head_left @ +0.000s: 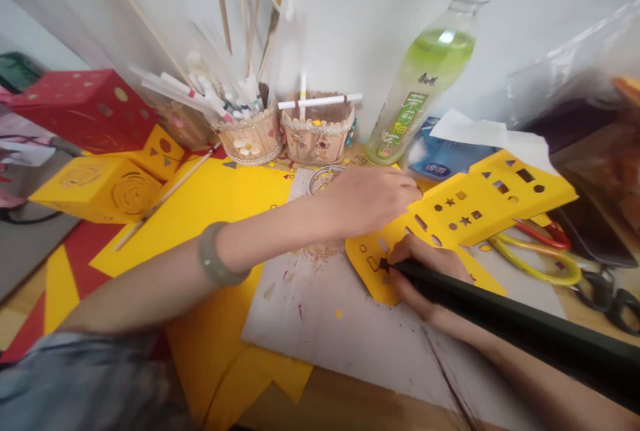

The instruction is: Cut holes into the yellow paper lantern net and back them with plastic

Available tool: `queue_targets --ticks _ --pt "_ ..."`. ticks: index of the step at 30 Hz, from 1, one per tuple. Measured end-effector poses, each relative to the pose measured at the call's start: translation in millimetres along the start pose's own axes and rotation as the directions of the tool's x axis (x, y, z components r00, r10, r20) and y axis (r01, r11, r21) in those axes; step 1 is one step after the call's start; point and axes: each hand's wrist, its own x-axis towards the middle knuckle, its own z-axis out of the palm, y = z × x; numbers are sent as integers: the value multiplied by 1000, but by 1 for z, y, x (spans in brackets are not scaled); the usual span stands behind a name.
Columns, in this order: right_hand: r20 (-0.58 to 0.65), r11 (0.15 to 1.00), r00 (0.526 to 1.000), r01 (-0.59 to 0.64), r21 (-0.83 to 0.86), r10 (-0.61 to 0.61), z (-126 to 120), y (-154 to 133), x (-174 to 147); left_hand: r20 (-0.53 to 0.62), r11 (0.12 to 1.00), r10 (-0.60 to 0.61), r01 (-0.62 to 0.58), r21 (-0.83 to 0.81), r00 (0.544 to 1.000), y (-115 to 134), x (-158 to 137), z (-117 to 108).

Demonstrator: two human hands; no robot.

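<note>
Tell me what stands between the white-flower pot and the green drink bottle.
In the head view, another wooden-slat pot stands between the white-flower pot and the bottle.

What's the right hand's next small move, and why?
Probably run the long black pen-like tool along the small dark-outlined rectangle on the perforated yellow card: the right hand holds the tool's tip beside that outline, and the rectangle's inside looks yellow, apparently uncut.

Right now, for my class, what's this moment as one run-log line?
left hand: at yellow card | right hand: grips black tool, tip at card | card: cut-out shapes | behind: drink bottle
</note>
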Motion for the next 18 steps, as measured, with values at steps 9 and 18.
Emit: queue_targets --ticks 9,18 --pt "48 996 998 35 -77 -32 -3 -1 -3 210 1000 -29 25 17 977 1 52 7" --pt "-16 999 999 -34 40 34 -5 -6 -5 -77 941 -336 338 16 939 3 -5 -44"
